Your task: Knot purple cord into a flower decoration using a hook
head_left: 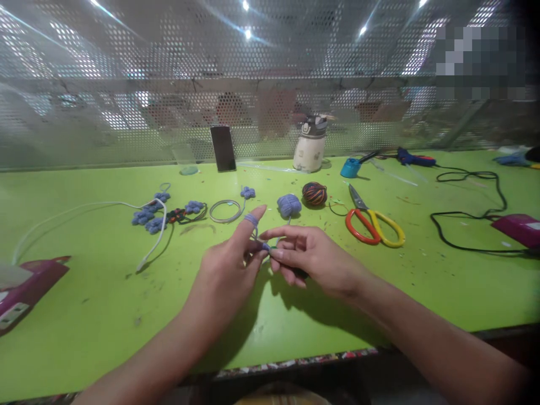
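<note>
My left hand (232, 259) has purple yarn (252, 220) looped round its raised index finger. Its thumb and other fingers pinch a small purple piece of yarn work (265, 246). Meeting it at the fingertips, my right hand (306, 253) is closed in a pinch on what looks like a crochet hook; a dark end (300, 274) shows under the palm, and the rest is mostly hidden. From the hands a strand runs up to a purple yarn ball (289, 206). Beside that ball lies a multicoloured yarn ball (314, 194).
Scissors (373, 222) lie to the right. Purple crocheted flowers (154, 216) and a ring of cord (225, 211) are on the left. Behind stand a phone (223, 148), a bottle (310, 147) and a clear cup (185, 160). Cables and magenta power blocks (34, 287) flank the green table (105, 332).
</note>
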Tool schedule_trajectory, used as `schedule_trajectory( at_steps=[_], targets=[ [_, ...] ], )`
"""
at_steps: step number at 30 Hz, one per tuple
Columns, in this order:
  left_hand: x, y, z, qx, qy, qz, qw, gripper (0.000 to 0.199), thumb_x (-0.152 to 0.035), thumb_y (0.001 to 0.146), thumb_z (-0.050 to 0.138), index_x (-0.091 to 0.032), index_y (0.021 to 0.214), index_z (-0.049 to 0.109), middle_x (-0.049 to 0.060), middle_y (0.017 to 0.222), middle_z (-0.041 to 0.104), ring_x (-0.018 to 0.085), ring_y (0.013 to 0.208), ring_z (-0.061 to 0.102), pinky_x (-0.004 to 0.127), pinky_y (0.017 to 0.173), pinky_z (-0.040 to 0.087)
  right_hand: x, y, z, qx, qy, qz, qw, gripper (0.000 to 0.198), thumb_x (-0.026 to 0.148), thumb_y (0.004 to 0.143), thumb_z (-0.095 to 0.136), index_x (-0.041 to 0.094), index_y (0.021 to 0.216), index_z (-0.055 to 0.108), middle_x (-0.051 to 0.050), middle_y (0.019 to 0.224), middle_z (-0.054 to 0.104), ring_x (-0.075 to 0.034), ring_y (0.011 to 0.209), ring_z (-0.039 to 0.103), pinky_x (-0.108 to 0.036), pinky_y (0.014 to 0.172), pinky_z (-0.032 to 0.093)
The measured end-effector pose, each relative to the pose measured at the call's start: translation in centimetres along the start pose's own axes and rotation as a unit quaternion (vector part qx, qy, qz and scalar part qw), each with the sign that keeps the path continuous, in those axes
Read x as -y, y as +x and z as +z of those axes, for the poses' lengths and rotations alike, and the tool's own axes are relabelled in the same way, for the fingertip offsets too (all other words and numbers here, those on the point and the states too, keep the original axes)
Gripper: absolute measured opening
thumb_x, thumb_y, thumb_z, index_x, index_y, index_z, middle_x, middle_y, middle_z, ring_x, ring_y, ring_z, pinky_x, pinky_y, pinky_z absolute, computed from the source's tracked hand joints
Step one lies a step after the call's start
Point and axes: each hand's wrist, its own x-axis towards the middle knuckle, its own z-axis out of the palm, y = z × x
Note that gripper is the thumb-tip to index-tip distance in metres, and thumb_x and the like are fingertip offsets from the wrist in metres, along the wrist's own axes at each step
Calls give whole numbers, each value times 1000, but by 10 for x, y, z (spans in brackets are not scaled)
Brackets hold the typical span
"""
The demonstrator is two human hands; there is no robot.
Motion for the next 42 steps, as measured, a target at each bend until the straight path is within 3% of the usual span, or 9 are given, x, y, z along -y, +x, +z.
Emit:
schedule_trajectory(
  at_steps=[3,5,8,12,20,28,32,39,42],
  targets=[
    [3,-2,1,-33,-34,18,999,51,-17,70,70,-30,119,63,1,76,72,20,77,67,28,76,48,-10,2,8,-31,75,-52,995,35,24,79,66,13,111,57,1,67,60,-6,47,50,-16,38,39],
    [2,0,-1,-31,-81,-8,996,57,-17,69,72,-27,124,59,1,77,73,20,78,68,30,78,49,-13,1,12,-39,95,-84,991,36,26,80,66,15,112,57,1,68,60,-6,47,50,-16,39,39],
    [-3,7,-7,10,-173,-80,982,67,-19,68,74,-19,131,51,2,74,74,20,73,68,32,75,52,-10,-4,13,-54,57,-131,988,36,26,82,65,16,116,56,0,69,60,-6,47,49,-18,41,39],
    [-8,13,-15,61,-238,-131,961,67,-20,63,79,-14,125,55,1,67,72,16,65,67,29,71,52,-1,-10,5,-50,-44,-175,982,35,23,84,61,17,118,57,1,68,60,-7,48,50,-21,46,42],
    [-9,15,-22,61,-226,-133,963,68,-20,59,81,-17,124,58,-2,62,68,14,58,63,25,59,48,9,-14,-20,-30,-258,-216,941,36,21,88,56,21,124,57,-2,74,61,-8,53,48,-23,52,44],
    [-15,11,-20,32,-243,-125,962,73,-17,59,81,-18,127,55,-3,61,67,12,57,62,22,58,49,22,-19,-31,-25,-381,-275,882,34,15,86,55,19,119,61,-2,77,66,-9,58,56,-21,56,45],
    [-17,9,-18,34,-238,-122,963,71,-17,60,81,-18,127,56,-3,62,68,12,60,63,21,60,50,24,-20,-32,-21,-412,-309,857,34,11,85,56,18,117,62,-2,79,68,-8,61,58,-19,58,46],
    [-19,5,-15,-5,-220,-79,972,70,-16,62,79,-19,127,55,-3,63,68,13,64,66,22,64,54,27,-22,-32,-27,-425,-328,843,32,10,84,57,15,115,64,-2,78,68,-7,59,57,-17,57,45],
    [-16,6,-18,28,-250,-93,963,69,-15,61,81,-20,125,57,-2,65,69,13,64,66,22,65,54,29,-23,-34,-22,-427,-325,843,34,10,84,58,17,116,63,1,74,66,-6,56,54,-17,55,43]
  ],
)
